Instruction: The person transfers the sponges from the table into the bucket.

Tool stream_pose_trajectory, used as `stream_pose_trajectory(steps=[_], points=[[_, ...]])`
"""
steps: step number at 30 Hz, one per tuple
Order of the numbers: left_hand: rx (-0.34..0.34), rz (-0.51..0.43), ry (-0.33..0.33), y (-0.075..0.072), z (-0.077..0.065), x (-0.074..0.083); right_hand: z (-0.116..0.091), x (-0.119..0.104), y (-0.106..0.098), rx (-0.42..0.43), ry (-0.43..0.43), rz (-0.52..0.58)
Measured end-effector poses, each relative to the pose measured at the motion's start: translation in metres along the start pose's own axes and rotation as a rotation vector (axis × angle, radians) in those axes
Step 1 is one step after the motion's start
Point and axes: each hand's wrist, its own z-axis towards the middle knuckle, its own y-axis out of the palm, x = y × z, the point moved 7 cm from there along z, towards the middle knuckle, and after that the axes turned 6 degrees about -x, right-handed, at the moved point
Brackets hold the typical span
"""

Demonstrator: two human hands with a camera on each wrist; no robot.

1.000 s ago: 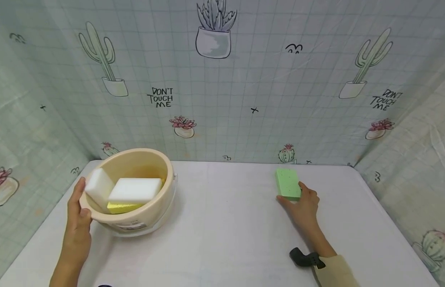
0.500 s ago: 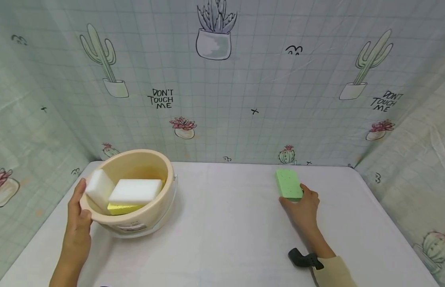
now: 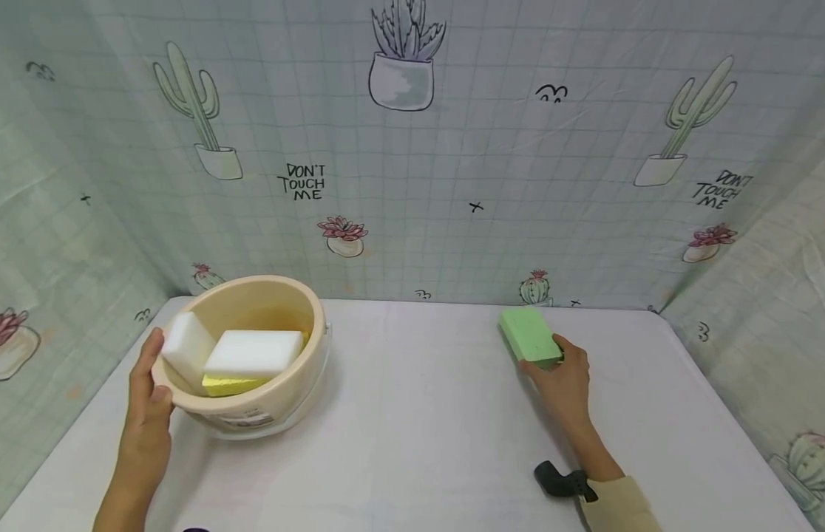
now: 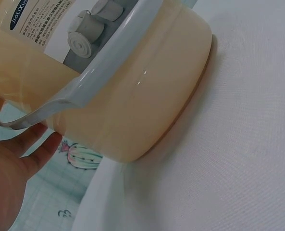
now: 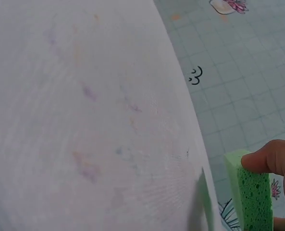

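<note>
A cream plastic bucket [image 3: 302, 384] stands at the left of the table, its opening facing me. Inside are a white sponge block [image 3: 253, 353], another white block [image 3: 186, 341] against the left wall and a yellow sponge [image 3: 228, 386] partly hidden beneath. My left hand [image 3: 144, 421] holds the bucket's left side, with fingers and thumb at the rim; in the left wrist view its fingers [image 4: 41, 154] reach beneath the handle. At the right, my right hand [image 3: 564, 380] pinches the near end of a green sponge [image 3: 528, 334] between thumb and fingers. The right wrist view shows the sponge's porous side.
The white table [image 3: 412, 443] ends at a cactus-print curtain [image 3: 439, 162] behind and at both sides. The bucket's grey-white handle [image 4: 108, 57] hangs down its front. A black wrist strap [image 3: 562, 480] sits on my right wrist.
My right hand has turned the green sponge so its far end swings left, and the sponge now sits at a slant. My left hand and the bucket have stayed in place.
</note>
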Motion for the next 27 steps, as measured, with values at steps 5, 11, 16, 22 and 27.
stream_pose_trajectory(steps=[5, 11, 16, 22, 27], points=[[-0.007, 0.012, 0.005, 0.002, 0.0, 0.001, 0.0, -0.019, 0.003, -0.032, -0.022, 0.017], [-0.006, 0.041, -0.003, 0.001, -0.001, 0.0, 0.002, -0.05, 0.009, -0.084, -0.113, 0.014], [-0.008, 0.007, 0.014, 0.0, 0.0, 0.001, 0.004, -0.075, 0.016, -0.114, -0.176, 0.024], [-0.01, -0.008, 0.024, -0.001, -0.001, 0.0, 0.003, -0.108, 0.022, -0.143, -0.244, 0.056], [-0.013, -0.001, 0.041, 0.0, 0.0, 0.002, 0.002, -0.135, 0.032, -0.183, -0.271, 0.1]])
